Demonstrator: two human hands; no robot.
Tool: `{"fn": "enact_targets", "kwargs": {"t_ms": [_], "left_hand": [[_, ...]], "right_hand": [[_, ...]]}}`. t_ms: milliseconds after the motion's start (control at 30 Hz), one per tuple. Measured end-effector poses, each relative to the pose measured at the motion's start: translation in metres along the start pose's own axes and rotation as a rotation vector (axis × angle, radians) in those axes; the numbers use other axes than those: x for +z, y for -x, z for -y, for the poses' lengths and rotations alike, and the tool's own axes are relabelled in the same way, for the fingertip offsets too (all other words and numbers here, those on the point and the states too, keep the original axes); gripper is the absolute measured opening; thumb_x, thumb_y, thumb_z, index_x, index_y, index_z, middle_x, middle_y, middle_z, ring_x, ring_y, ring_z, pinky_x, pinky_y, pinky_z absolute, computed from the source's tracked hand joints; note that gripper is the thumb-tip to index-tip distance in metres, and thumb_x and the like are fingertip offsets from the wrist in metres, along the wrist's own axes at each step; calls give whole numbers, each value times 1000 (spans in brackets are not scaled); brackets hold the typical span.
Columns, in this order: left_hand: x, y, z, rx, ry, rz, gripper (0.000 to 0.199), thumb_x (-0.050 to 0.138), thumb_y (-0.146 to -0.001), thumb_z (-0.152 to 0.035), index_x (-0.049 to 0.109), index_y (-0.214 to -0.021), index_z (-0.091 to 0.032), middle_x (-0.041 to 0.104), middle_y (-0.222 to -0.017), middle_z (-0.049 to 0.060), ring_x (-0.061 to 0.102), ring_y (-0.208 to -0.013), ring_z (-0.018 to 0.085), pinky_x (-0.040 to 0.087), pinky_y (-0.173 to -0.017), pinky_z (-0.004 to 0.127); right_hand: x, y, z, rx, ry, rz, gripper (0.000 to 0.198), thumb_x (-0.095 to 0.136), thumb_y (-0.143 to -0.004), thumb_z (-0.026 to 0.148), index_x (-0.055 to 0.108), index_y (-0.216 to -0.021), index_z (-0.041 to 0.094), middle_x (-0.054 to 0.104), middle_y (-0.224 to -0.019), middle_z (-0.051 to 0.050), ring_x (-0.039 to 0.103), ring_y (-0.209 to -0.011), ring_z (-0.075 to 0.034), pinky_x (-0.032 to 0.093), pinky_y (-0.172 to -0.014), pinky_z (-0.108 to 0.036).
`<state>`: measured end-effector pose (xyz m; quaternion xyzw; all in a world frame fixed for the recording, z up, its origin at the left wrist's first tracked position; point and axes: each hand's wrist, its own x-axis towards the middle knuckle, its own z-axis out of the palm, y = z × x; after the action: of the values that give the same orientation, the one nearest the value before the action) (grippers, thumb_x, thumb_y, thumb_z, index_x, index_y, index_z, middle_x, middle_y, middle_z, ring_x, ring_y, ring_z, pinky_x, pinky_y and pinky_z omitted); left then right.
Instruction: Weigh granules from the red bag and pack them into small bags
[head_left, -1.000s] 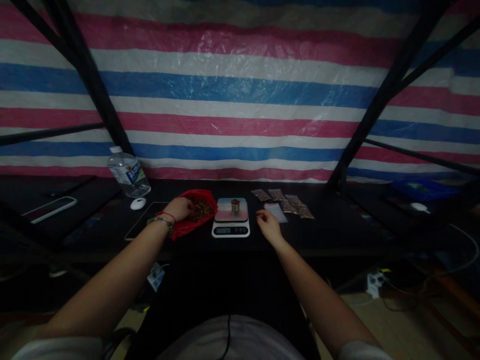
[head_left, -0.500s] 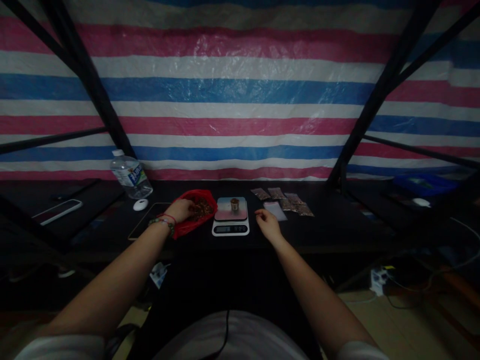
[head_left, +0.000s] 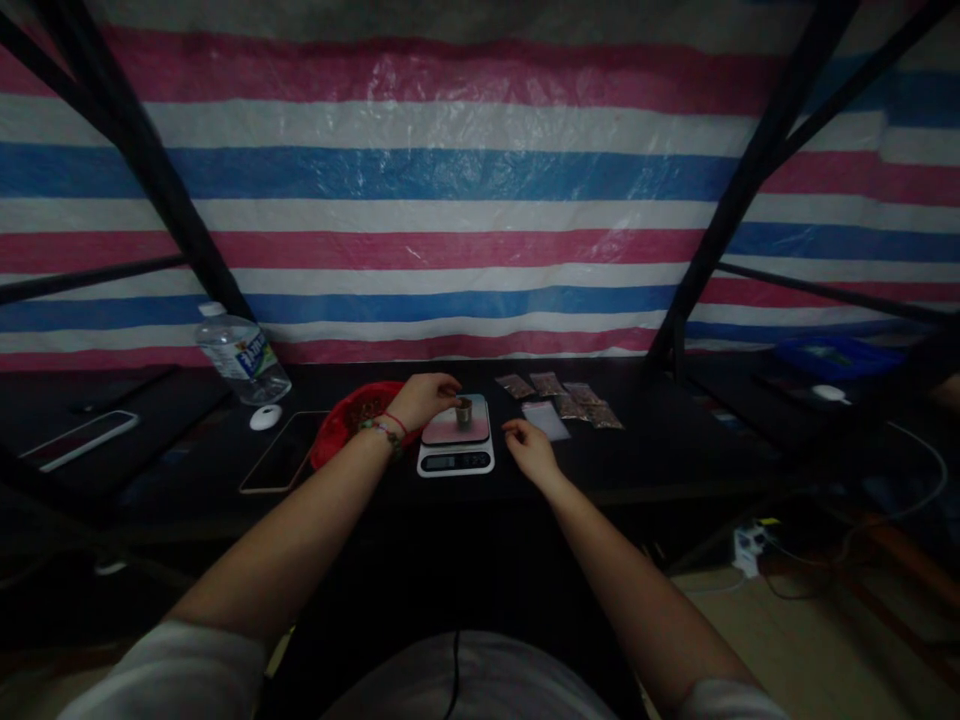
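A small metal cup [head_left: 463, 412] stands on the plate of a white digital kitchen scale [head_left: 455, 462]. Over the cup's rim reaches my left hand [head_left: 424, 401], its fingers pinched together; whatever they hold is too small to make out. Left of the scale lies an open red plastic bag [head_left: 331, 436] with brown dried bits inside, partly behind my left wrist. My right hand [head_left: 531, 449] rests on the table right of the scale, its fingers loosely curled and nothing visible in them. Near it lies an empty clear zip bag [head_left: 547, 421].
Several filled zip bags [head_left: 574, 403] lie behind the clear one. Towards the left are a phone [head_left: 283, 455], a white mouse [head_left: 265, 417], a water bottle [head_left: 244, 358] and another phone [head_left: 82, 440]. A blue tray [head_left: 838, 357] sits far right. Dark metal posts flank the table.
My left hand has come out of the red bag and moved right to the cup on the scale. My right hand stays beside the scale. The view has shifted slightly.
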<state>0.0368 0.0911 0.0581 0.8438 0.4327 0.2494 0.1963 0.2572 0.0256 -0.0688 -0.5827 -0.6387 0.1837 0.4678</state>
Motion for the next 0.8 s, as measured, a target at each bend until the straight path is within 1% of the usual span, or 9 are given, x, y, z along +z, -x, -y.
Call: {"fn": "enact_targets", "kwargs": {"t_ms": [133, 300, 433, 567, 667, 800], "left_hand": [[18, -13, 2, 18, -30, -25, 26, 67, -75, -29, 69, -97, -16, 72, -94, 5, 66, -88, 19, 50, -81, 26], [29, -15, 15, 13, -73, -52, 27, 64, -77, -32, 69, -99, -18, 71, -101, 5, 64, -94, 20, 47, -86, 28], [32, -12, 21, -12, -50, -35, 32, 61, -79, -35, 68, -104, -18, 70, -104, 6, 64, -96, 20, 47, -87, 28], [34, -9, 23, -47, -21, -27, 35, 59, -80, -38, 67, -108, -19, 69, -109, 5, 62, -100, 21, 45, -92, 30], [33, -9, 24, -47, 12, -54, 36, 57, -82, -38, 66, -110, -17, 67, -113, 6, 61, -103, 20, 45, -93, 29], [29, -9, 25, -73, 14, -113, 35, 48, -87, -35, 66, -110, -15, 67, -112, 7, 61, -103, 19, 45, -93, 29]], "right_hand": [[1, -1, -1, 3, -6, -2, 24, 48, -76, 20, 66, -91, 19, 66, -80, -2, 60, -72, -16, 47, -72, -29], [-1, -2, 2, 14, 4, 16, 24, 48, -76, 19, 67, -90, 19, 67, -79, -2, 60, -73, -17, 47, -73, -29], [-3, -1, 7, 12, 19, 20, 24, 48, -76, 18, 68, -89, 19, 67, -81, -3, 60, -74, -17, 47, -73, -29], [-4, -1, 8, -5, 18, 16, 23, 48, -76, 18, 68, -89, 19, 68, -84, -3, 60, -76, -17, 47, -74, -29], [-4, -1, 7, 6, 9, 24, 24, 48, -77, 18, 68, -90, 20, 68, -84, -3, 61, -76, -17, 47, -72, -29], [-2, -1, 4, 0, 12, 13, 23, 48, -77, 18, 68, -89, 20, 68, -85, -3, 61, -78, -17, 46, -74, -29]]}}
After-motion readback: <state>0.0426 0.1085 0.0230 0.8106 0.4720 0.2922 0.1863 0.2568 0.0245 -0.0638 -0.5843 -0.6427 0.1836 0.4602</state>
